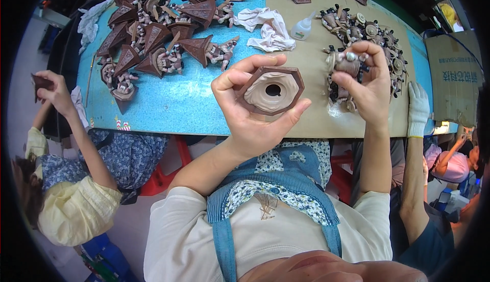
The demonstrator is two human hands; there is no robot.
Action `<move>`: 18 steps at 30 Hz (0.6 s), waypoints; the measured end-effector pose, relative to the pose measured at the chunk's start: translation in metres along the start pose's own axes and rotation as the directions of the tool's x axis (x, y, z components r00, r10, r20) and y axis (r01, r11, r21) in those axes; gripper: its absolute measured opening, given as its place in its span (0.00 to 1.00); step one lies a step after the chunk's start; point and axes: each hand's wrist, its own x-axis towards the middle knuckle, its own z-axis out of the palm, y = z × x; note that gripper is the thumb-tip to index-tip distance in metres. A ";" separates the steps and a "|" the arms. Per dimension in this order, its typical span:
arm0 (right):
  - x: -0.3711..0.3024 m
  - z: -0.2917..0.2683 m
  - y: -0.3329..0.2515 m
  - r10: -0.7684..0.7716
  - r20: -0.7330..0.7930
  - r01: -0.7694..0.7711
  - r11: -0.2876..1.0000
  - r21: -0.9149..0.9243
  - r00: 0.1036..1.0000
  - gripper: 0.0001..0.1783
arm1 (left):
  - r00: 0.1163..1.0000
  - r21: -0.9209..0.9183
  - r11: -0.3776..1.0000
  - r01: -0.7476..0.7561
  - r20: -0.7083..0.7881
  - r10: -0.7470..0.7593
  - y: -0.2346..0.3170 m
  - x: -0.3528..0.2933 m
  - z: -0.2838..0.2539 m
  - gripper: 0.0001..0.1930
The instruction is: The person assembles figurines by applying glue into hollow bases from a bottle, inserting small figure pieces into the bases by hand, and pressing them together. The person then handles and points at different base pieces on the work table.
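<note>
My left hand (250, 109) holds a brown, angular hat-shaped piece (270, 90) with its hollow underside facing up; a round hole shows in its pale inner part. My right hand (365, 80) pinches a small grey-brown figurine (348, 63) between thumb and fingers, a little to the right of the hat piece. Both are held above the table's near edge.
A pile of brown hat pieces and figurines (153, 39) lies at the far left of the blue table (184, 103). More figurines (375, 34) lie on the tan board, with a white cloth (268, 27) and small glue bottle (302, 28). Other people sit left (56, 95) and right (418, 109).
</note>
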 end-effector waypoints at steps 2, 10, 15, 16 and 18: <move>-0.012 0.000 -0.007 0.099 0.026 -0.100 0.994 0.035 0.995 0.31 | 0.999 -0.057 0.998 0.022 0.025 -0.020 -0.001 -0.003 -0.001 0.45; -0.043 0.012 0.001 0.266 0.248 -0.360 0.766 0.533 0.932 0.28 | 0.741 -0.409 0.621 0.668 0.289 -0.607 0.023 -0.010 -0.021 0.39; -0.044 0.010 -0.017 0.151 0.273 -0.223 0.941 0.255 0.950 0.22 | 0.669 -0.069 0.721 0.690 0.442 -0.598 0.024 -0.009 -0.017 0.42; -0.041 0.008 -0.024 0.163 0.274 -0.235 0.938 0.254 0.948 0.22 | 0.680 0.080 0.802 0.592 0.484 -0.550 0.024 -0.008 -0.015 0.42; -0.035 0.004 -0.036 -0.006 0.401 0.068 0.988 -0.140 0.916 0.17 | 0.613 0.095 0.732 0.674 0.481 -0.627 0.029 -0.007 -0.008 0.44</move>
